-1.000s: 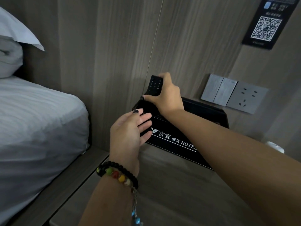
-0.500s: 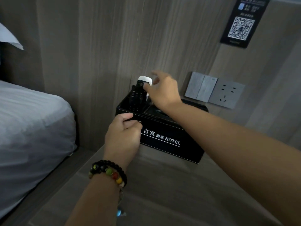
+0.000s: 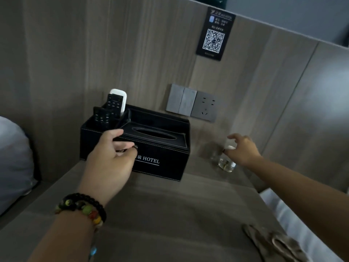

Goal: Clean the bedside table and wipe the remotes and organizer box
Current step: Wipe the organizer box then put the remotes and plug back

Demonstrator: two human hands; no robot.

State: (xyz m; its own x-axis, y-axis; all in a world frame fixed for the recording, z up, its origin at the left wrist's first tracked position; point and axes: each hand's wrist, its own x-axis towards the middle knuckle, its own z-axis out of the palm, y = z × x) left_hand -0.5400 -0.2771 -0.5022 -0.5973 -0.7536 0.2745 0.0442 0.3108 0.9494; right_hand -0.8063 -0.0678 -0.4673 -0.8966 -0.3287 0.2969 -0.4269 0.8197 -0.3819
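Organizer box (image 3: 162, 154) stands at the bedside table's (image 3: 170, 214) rear edge, remotes (image 3: 110, 110) upright in its left compartment. Left hand (image 3: 111, 157) grips its front rim; right hand (image 3: 242, 148), fingers relaxed, hovers over a glass (image 3: 225, 164).

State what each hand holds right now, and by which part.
The left hand grips the organizer box by its front top edge. The right hand is at the glass, but an actual hold cannot be told.

Dim, flat indoor light; soft shadows; slight motion blur; wide-angle bending at edges; murky corners.
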